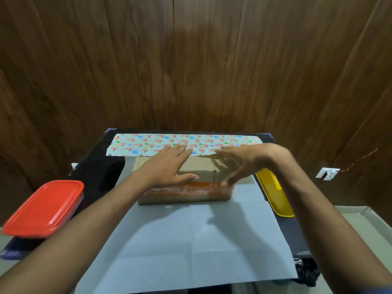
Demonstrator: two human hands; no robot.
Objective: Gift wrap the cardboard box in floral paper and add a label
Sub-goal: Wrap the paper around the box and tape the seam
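I've got both hands flat and open on the cardboard box — left hand, right hand — gripping nothing, pinning the floral paper folded over its far edge.

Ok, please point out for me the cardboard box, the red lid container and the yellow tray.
cardboard box (197,165): head view, on its bare top face between the hands.
red lid container (45,207): head view, on the middle of the lid.
yellow tray (275,198): head view, on its flat inner surface.
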